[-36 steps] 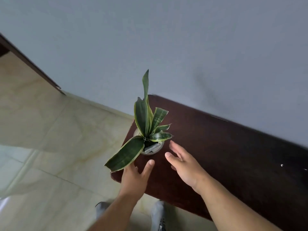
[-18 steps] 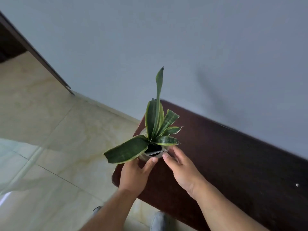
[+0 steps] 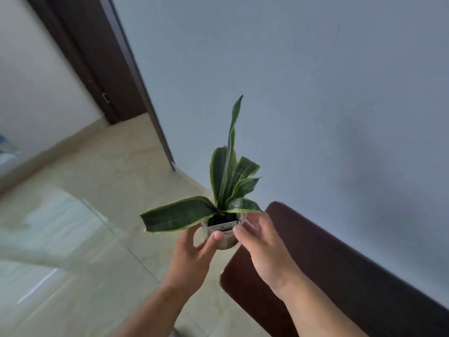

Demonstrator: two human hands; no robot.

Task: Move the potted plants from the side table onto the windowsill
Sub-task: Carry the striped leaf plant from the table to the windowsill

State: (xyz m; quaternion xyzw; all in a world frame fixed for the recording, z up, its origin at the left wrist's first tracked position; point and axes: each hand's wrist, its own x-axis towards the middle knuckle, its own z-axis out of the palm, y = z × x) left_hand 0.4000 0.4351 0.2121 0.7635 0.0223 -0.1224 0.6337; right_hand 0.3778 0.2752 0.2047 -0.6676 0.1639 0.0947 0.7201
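Head view: a small pale round pot (image 3: 224, 240) holding a snake plant with stiff dark green, yellow-edged leaves (image 3: 228, 188) is held in the air, just off the rounded corner of the dark brown wooden table (image 3: 340, 276) and over the glossy beige tiled floor (image 3: 85, 227). The left hand (image 3: 192, 259) curls round the pot's left side, thumb pressed on its near wall, with one wide drooping leaf (image 3: 176, 215) lying over its fingers. The right hand (image 3: 264, 249) wraps the right side, thumb at the rim; each grip is closed on the pot, not spread. A dark door frame (image 3: 104, 69) leans across the grey wall (image 3: 315, 93) at left. The windowsill is not in sight.

The step in hand looks like the carry. To do it well, I would keep the pot level so soil stays in, hold low on the wall rather than by the rim, keep the tall leaves clear of the door frame, and avoid creasing the drooping leaf.
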